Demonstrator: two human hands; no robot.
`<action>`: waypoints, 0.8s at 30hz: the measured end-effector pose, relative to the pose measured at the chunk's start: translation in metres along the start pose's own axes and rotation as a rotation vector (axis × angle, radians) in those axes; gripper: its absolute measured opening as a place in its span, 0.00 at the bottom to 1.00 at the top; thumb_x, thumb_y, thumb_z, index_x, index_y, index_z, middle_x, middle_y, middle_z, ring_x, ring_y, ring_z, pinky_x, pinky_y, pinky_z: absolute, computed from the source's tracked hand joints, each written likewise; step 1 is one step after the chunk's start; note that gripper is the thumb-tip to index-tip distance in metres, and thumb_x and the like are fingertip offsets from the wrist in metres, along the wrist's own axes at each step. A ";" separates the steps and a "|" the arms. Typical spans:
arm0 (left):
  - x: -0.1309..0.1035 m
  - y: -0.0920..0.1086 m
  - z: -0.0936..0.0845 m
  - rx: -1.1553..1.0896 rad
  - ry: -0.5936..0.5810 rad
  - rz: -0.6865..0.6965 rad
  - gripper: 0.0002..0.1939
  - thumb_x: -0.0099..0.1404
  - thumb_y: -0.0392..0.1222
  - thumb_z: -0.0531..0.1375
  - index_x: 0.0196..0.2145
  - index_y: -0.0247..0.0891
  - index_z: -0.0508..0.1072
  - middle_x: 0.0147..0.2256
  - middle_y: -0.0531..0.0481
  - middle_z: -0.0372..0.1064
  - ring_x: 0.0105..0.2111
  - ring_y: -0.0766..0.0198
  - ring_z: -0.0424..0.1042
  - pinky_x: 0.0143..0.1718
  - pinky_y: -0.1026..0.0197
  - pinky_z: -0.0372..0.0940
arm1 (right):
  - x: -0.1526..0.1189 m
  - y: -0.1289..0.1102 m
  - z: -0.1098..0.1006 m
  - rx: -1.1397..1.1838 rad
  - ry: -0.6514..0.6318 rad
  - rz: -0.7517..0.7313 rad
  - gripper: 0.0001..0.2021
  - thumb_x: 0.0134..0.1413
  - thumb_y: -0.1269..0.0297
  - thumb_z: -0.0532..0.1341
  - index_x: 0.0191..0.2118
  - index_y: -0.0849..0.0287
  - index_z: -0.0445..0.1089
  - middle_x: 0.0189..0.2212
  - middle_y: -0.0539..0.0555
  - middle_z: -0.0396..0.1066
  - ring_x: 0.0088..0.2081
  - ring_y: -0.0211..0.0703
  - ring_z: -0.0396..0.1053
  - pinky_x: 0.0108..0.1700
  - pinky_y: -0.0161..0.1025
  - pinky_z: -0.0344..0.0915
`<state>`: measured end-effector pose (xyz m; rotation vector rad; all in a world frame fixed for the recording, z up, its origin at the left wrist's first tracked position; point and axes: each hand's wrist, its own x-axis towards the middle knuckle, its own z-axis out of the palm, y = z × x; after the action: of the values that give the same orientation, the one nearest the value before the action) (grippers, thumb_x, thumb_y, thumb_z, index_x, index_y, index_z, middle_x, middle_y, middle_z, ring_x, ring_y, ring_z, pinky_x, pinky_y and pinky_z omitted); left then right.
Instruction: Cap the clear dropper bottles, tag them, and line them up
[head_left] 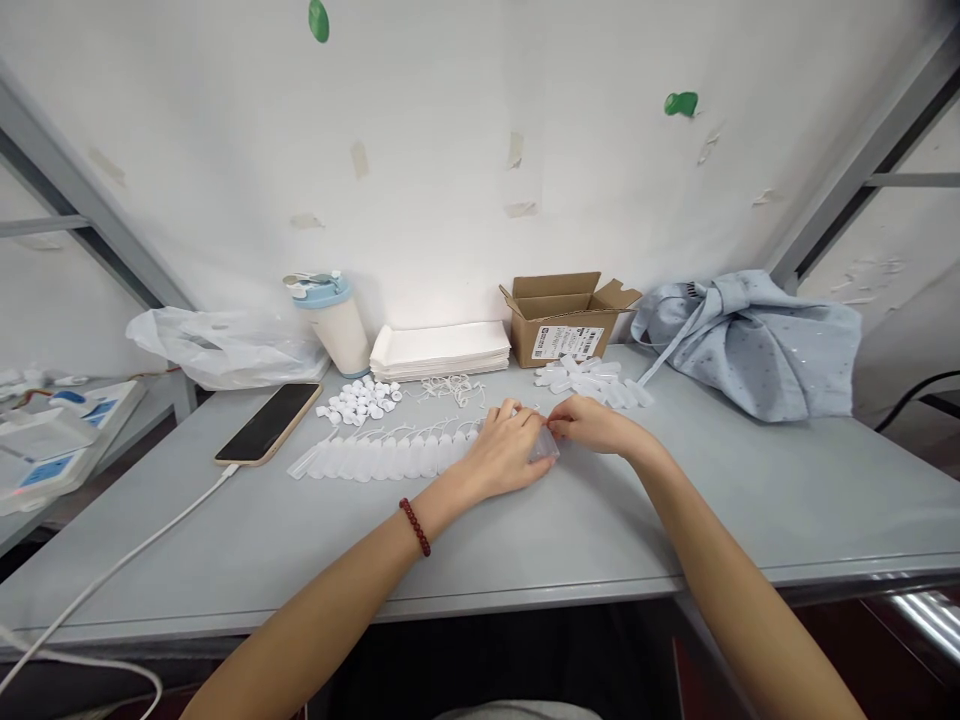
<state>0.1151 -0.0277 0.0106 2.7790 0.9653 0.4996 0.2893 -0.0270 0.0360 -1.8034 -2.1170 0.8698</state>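
Observation:
My left hand (510,448), a beaded bracelet on its wrist, is closed around a translucent plastic tube (545,446) lying low over the table. Fingertips of my right hand (589,424) pinch at the tube's upper end; what exactly they grip is too small to make out. To the left stretches a row of similar translucent tubes (390,456), laid side by side with thin white strings at their tops. More loose tubes (596,380) lie in a heap beyond my right hand. White caps (360,400) are piled at the left, and tangled white strings (454,390) lie behind the row.
Along the wall stand a blue-lidded cup (337,325), stacked white paper (441,350) and an open cardboard box (564,320). A light blue cloth bag (757,345) sits at right. A phone (270,424) with a white cable (142,545) and a plastic bag (225,345) are at left.

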 end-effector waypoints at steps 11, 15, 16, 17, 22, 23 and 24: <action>-0.001 0.002 -0.003 0.022 -0.014 0.011 0.18 0.62 0.48 0.56 0.46 0.35 0.65 0.46 0.42 0.67 0.49 0.48 0.58 0.46 0.50 0.57 | 0.002 0.003 0.000 0.017 -0.016 0.010 0.10 0.47 0.69 0.53 0.18 0.60 0.61 0.19 0.49 0.62 0.24 0.37 0.57 0.28 0.35 0.53; -0.001 0.001 -0.002 0.012 -0.010 0.016 0.19 0.61 0.49 0.56 0.47 0.36 0.65 0.47 0.43 0.67 0.50 0.48 0.57 0.47 0.50 0.57 | 0.002 0.001 -0.001 -0.017 -0.013 0.009 0.10 0.49 0.69 0.53 0.22 0.62 0.67 0.23 0.53 0.68 0.27 0.39 0.61 0.30 0.35 0.55; -0.001 0.001 -0.002 0.008 -0.011 0.015 0.19 0.61 0.49 0.56 0.47 0.36 0.65 0.47 0.43 0.67 0.50 0.48 0.57 0.47 0.49 0.57 | 0.002 0.001 -0.002 -0.024 -0.014 0.008 0.10 0.49 0.69 0.52 0.23 0.63 0.68 0.25 0.54 0.69 0.29 0.40 0.63 0.31 0.35 0.56; -0.001 0.001 -0.002 0.005 -0.014 0.013 0.19 0.61 0.48 0.56 0.47 0.36 0.65 0.48 0.43 0.67 0.51 0.48 0.57 0.47 0.49 0.57 | 0.001 0.000 -0.002 -0.028 -0.014 0.008 0.10 0.50 0.70 0.52 0.24 0.63 0.69 0.26 0.54 0.71 0.29 0.41 0.64 0.32 0.35 0.57; -0.001 0.001 -0.009 -0.057 0.014 -0.011 0.22 0.62 0.53 0.56 0.48 0.37 0.66 0.49 0.44 0.67 0.52 0.49 0.57 0.49 0.49 0.57 | 0.003 0.001 -0.005 -0.066 0.109 0.036 0.11 0.52 0.71 0.52 0.29 0.64 0.72 0.29 0.56 0.74 0.33 0.42 0.68 0.33 0.34 0.58; 0.000 -0.002 -0.012 -0.077 0.045 -0.031 0.22 0.62 0.54 0.55 0.49 0.37 0.66 0.48 0.44 0.67 0.52 0.50 0.57 0.50 0.49 0.57 | 0.004 0.002 -0.005 -0.107 0.181 0.048 0.11 0.53 0.71 0.52 0.31 0.64 0.72 0.30 0.56 0.74 0.34 0.42 0.68 0.33 0.34 0.58; 0.001 -0.007 -0.016 -0.091 0.085 -0.061 0.22 0.63 0.54 0.54 0.49 0.37 0.66 0.48 0.44 0.68 0.52 0.50 0.58 0.50 0.49 0.57 | 0.005 0.004 -0.005 -0.152 0.256 0.062 0.12 0.53 0.72 0.51 0.33 0.65 0.73 0.32 0.57 0.74 0.35 0.43 0.68 0.34 0.35 0.58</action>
<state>0.1058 -0.0211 0.0237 2.6581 1.0149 0.6399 0.2935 -0.0205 0.0365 -1.9450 -2.0197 0.4703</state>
